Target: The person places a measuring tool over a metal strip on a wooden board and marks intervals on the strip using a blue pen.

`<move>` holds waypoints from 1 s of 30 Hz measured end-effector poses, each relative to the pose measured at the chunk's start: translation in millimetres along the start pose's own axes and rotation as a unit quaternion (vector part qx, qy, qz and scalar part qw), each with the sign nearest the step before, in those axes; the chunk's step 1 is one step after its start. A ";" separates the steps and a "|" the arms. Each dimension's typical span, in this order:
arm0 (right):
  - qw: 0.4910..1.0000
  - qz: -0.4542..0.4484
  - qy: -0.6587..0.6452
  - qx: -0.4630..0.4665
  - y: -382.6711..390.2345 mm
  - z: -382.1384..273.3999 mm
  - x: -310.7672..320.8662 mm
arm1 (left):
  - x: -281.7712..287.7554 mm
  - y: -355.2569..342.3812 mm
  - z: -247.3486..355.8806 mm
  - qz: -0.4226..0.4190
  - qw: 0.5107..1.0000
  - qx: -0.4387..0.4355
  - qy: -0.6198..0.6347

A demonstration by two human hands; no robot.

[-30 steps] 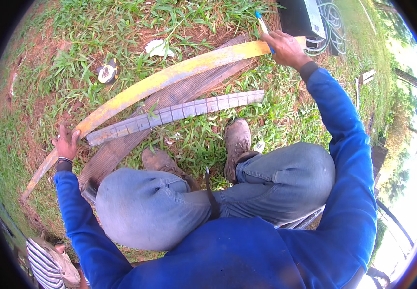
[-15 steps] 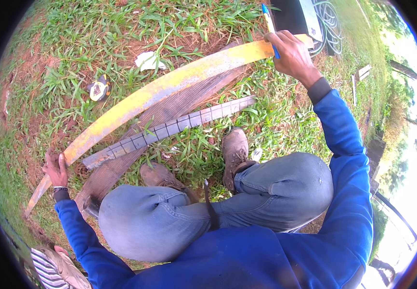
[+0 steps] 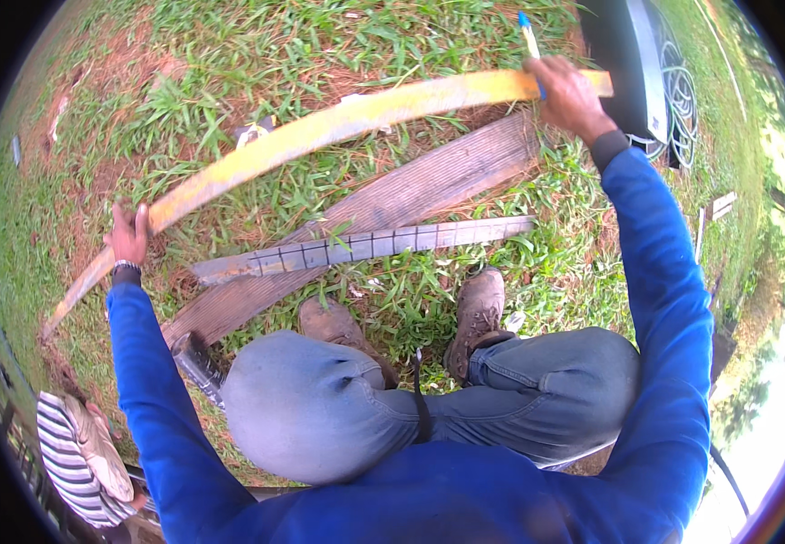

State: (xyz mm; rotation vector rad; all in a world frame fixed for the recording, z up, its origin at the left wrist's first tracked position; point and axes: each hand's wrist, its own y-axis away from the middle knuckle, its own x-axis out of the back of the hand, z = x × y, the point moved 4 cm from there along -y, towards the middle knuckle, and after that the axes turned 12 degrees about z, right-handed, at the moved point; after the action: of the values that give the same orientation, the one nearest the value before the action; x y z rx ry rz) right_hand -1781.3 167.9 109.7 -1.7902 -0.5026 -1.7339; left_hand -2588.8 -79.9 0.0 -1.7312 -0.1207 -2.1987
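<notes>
A long, flat yellow bar [image 3: 320, 127], its paint worn, spans the space before me. Near its left end my left hand [image 3: 127, 238] is closed on it. My right hand [image 3: 569, 95] is closed around the far right part and also holds a white marker [image 3: 530, 41] with a blue tip, which points upward. On the near side, a narrow grey strip [image 3: 365, 246] with dark crosswise lines lies over a ribbed brown board [image 3: 438, 172] on the grass. The bar partly hides a yellow and black tape measure [image 3: 252, 134] and a white scrap [image 3: 352, 97].
My boots [image 3: 479, 308] stand close to the grey strip. A dark case [image 3: 624, 82] and a coiled hose [image 3: 678, 104] lie at the far right. At the lower left is another person in a striped shirt [image 3: 71, 453].
Both hands have moved the yellow bar away from me, the left hand farthest. It now overlaps the tape measure and white scrap. The view has shifted, putting the ground things farther right and lower.
</notes>
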 end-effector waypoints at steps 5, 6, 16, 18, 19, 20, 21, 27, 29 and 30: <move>0.994 0.105 0.037 -0.017 -92.2 50.4 2.2 | -0.9 -71.8 17.6 0.083 0.993 0.066 -0.041; 0.996 0.072 0.033 -0.041 -119.7 23.2 8.3 | 6.8 -66.9 9.0 0.078 0.992 0.075 -0.058; 0.992 0.052 -0.104 -0.053 -22.5 -29.4 65.3 | 51.2 73.7 281.6 -0.274 0.937 -0.218 -0.017; 0.977 0.081 -0.165 -0.108 18.9 -45.9 78.5 | 46.4 101.9 270.3 -0.267 0.937 -0.225 -0.020; 0.957 0.108 -0.214 -0.164 42.4 -42.6 79.9 | 37.5 112.4 267.2 -0.257 0.937 -0.236 -0.013; 0.924 0.111 -0.266 -0.250 72.2 -32.6 69.4 | 29.0 120.2 262.4 -0.255 0.935 -0.246 -0.005; 0.882 0.116 -0.316 -0.331 100.3 -23.8 58.5 | 18.6 126.2 248.1 -0.294 0.937 -0.189 -0.026; 0.707 0.259 -0.394 -0.528 192.5 -39.4 62.0 | 10.4 128.2 233.0 -0.300 0.944 -0.129 0.040; 0.623 0.292 -0.482 -0.542 222.5 -38.4 46.7 | 16.8 124.4 228.3 -0.295 0.949 -0.112 0.029; 0.620 0.296 -0.481 -0.544 232.7 -38.7 42.7 | 16.4 124.6 214.7 -0.271 0.953 -0.128 0.038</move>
State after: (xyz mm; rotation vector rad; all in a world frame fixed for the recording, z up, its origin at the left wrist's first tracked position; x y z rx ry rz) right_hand -1658.9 -38.1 115.9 -3.1400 0.9766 -0.3179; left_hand -2353.8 -141.9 52.8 -1.9201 -0.3418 -2.7753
